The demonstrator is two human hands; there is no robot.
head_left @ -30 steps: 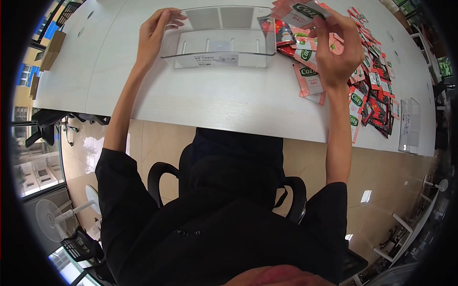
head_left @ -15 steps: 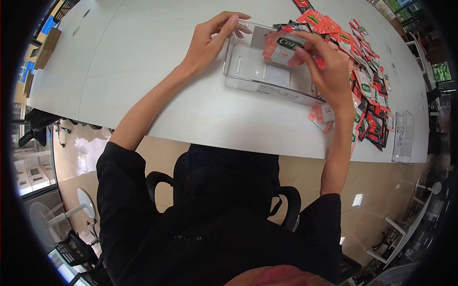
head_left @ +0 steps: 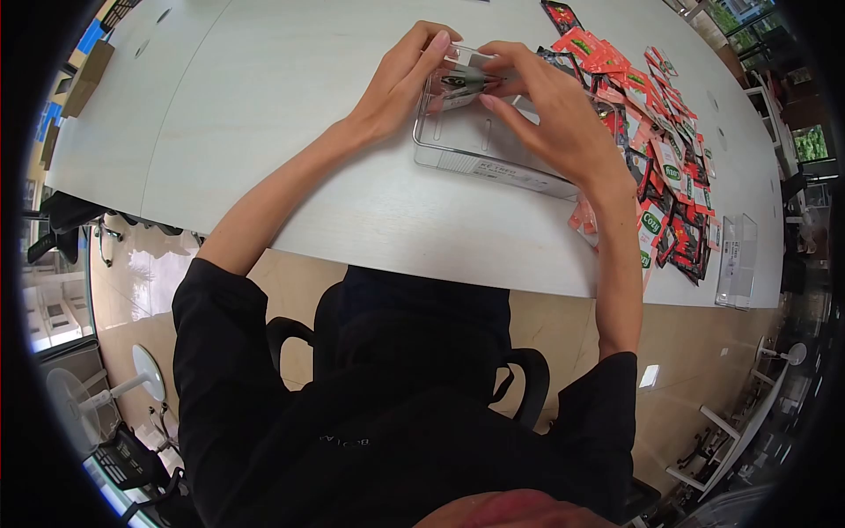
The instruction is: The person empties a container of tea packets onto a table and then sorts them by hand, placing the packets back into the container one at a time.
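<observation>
A clear plastic box (head_left: 528, 179) with a printed label on its near wall lies on the white table. My left hand (head_left: 409, 75) is closed on the box's far left corner, its fingers over the rim. My right hand (head_left: 554, 110) reaches over the box and pinches a pink and white sachet (head_left: 459, 82) with a dark green band, inside the box near its left end. Part of the sachet is hidden by the fingers. A loose pile of red, pink and black sachets (head_left: 673, 167) spreads right of my right hand.
A second clear box (head_left: 738, 264) stands at the table's right edge. One pink sachet (head_left: 583, 216) lies partly under my right forearm. Cardboard boxes (head_left: 88, 79) are at the far left. The white table (head_left: 396, 211) has its near edge before my lap.
My right hand has moved left with the sachet, from above the middle of the box to its left end. The sachet is now lower and tilted. My left hand has hardly moved.
</observation>
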